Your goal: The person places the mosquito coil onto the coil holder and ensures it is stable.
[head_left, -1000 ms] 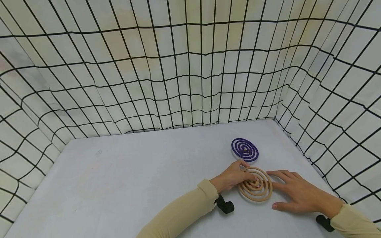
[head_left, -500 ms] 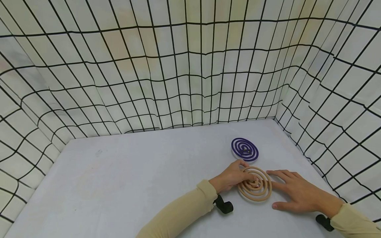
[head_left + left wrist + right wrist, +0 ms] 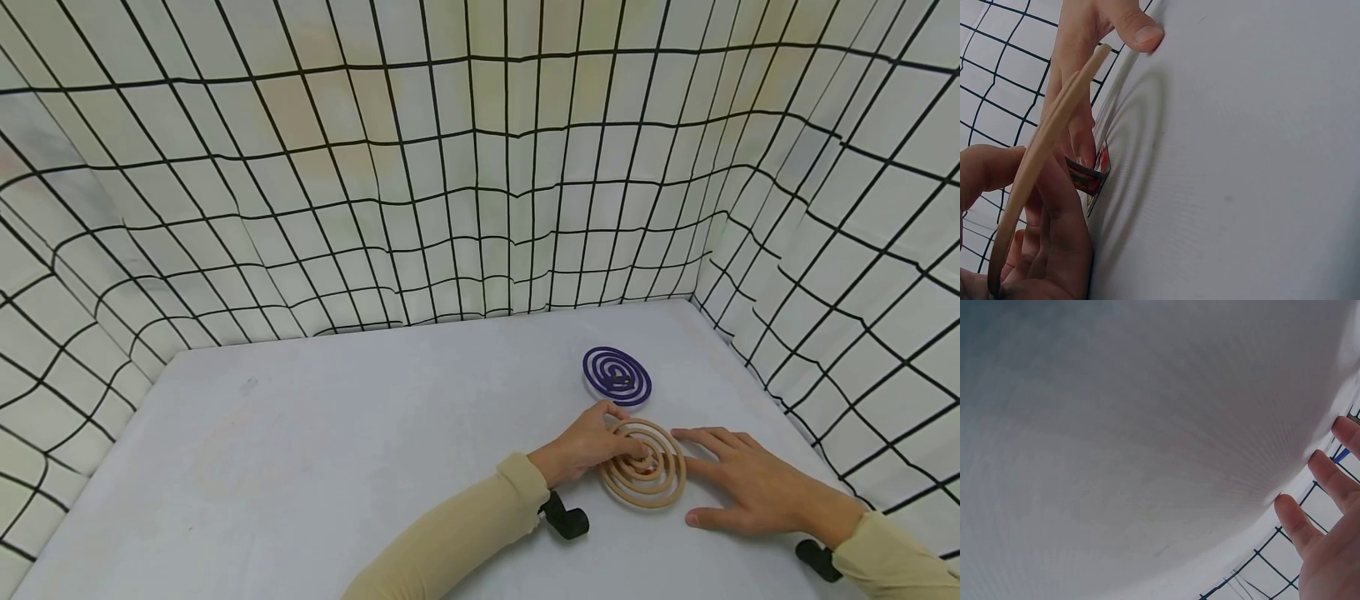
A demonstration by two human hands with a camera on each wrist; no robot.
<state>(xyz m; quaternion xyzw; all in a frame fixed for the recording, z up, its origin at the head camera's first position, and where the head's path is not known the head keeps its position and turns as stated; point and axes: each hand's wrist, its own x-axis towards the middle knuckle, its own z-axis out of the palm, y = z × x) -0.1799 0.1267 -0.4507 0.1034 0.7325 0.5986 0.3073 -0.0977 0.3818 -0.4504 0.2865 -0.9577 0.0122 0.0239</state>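
Your left hand (image 3: 591, 442) pinches the tan coil (image 3: 651, 477): go gently. Brace the red piece (image 3: 1087, 180) with your spread-fingered right hand (image 3: 756, 486).

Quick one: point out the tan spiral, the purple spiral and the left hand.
Tan spiral (image 3: 647, 477), head view: inner turns.
Purple spiral (image 3: 614, 372), head view: inner turns.
Left hand (image 3: 587, 442), head view: back of the hand.

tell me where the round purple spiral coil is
In the head view, the round purple spiral coil is right of centre on the white tabletop, just beyond the tan spiral coil, towards the far right corner.
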